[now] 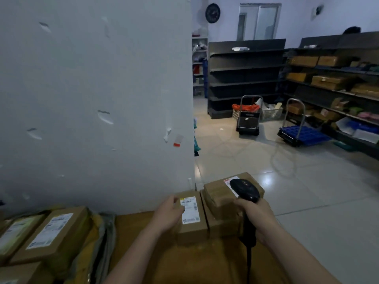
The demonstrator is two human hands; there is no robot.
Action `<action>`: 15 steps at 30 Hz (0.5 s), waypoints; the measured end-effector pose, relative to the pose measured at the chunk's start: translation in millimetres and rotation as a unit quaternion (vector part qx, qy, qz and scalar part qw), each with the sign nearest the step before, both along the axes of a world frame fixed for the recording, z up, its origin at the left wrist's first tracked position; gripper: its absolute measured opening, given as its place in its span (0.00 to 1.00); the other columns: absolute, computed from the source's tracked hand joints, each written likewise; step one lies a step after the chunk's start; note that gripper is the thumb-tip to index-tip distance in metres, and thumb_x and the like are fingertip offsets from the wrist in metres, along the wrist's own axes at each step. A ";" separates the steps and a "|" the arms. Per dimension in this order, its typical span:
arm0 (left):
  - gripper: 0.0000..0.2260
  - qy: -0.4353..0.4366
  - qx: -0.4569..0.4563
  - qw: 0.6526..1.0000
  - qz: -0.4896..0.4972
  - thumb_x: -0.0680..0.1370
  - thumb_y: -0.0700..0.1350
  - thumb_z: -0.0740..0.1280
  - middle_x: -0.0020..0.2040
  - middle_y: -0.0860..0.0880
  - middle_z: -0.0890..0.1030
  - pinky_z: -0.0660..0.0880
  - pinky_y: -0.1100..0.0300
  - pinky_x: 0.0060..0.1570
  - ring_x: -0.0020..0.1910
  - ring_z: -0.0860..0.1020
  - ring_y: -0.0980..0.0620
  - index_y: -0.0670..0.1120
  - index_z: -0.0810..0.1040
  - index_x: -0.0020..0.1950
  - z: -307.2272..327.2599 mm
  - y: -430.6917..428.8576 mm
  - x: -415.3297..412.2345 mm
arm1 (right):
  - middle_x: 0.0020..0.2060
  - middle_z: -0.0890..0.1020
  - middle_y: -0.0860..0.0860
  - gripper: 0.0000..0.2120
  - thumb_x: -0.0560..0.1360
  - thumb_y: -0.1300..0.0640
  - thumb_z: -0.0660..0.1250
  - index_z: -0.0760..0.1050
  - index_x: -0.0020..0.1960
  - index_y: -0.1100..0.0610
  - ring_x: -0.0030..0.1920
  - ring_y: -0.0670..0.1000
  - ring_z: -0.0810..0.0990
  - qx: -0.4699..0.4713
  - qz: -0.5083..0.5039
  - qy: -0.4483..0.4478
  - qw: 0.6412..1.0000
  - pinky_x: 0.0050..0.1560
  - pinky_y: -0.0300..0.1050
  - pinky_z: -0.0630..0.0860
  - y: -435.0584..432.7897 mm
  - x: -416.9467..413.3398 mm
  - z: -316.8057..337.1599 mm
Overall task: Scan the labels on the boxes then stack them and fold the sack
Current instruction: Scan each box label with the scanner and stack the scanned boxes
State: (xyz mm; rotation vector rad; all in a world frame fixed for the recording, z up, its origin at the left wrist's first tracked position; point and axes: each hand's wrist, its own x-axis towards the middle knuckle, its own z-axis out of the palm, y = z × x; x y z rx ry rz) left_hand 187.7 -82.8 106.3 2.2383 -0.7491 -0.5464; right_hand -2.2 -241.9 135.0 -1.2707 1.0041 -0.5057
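Against the small box's (pixel 192 218) white label (pixel 190 210), the left hand's (pixel 169 215) fingers are laid, loosely curled and resting on its top. A black scanner (pixel 245 190) is gripped by the right hand (pixel 255 212), fingers wrapped round its handle, head held over the neighbouring stacked boxes (pixel 223 198). Both forearms are extended forward over a large brown carton (pixel 143 242) beside the wall.

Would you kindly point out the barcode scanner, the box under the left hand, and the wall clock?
barcode scanner (pixel 245 190): head view, on its black head.
box under the left hand (pixel 192 232): head view, on its bare cardboard below the label.
wall clock (pixel 212 13): head view, on its dark face.
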 end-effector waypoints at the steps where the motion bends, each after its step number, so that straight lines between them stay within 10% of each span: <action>1: 0.19 0.000 0.009 1.000 0.006 0.83 0.47 0.63 0.68 0.48 0.75 0.75 0.57 0.59 0.60 0.76 0.52 0.44 0.69 0.73 0.6 -11.2 -6.2 | 0.41 0.83 0.59 0.11 0.71 0.61 0.76 0.81 0.52 0.60 0.43 0.60 0.81 -0.004 0.002 0.000 1.000 0.40 0.49 0.76 -14.5 -6.6 0.6; 8: 0.21 0.001 0.006 0.999 0.054 0.83 0.47 0.63 0.73 0.47 0.71 0.71 0.55 0.64 0.69 0.71 0.48 0.46 0.67 0.76 12.2 -68.6 -52.3 | 0.45 0.87 0.58 0.12 0.73 0.60 0.75 0.82 0.56 0.59 0.48 0.61 0.85 -0.006 0.019 0.003 1.000 0.55 0.60 0.82 -96.3 -56.5 2.2; 15: 0.18 -0.003 -0.010 0.998 0.067 0.83 0.47 0.63 0.71 0.48 0.73 0.68 0.61 0.55 0.59 0.70 0.56 0.46 0.68 0.73 13.9 -92.6 -82.9 | 0.45 0.85 0.58 0.10 0.74 0.64 0.73 0.80 0.54 0.60 0.44 0.55 0.83 0.025 0.035 -0.018 0.999 0.38 0.47 0.77 -131.7 -79.4 8.2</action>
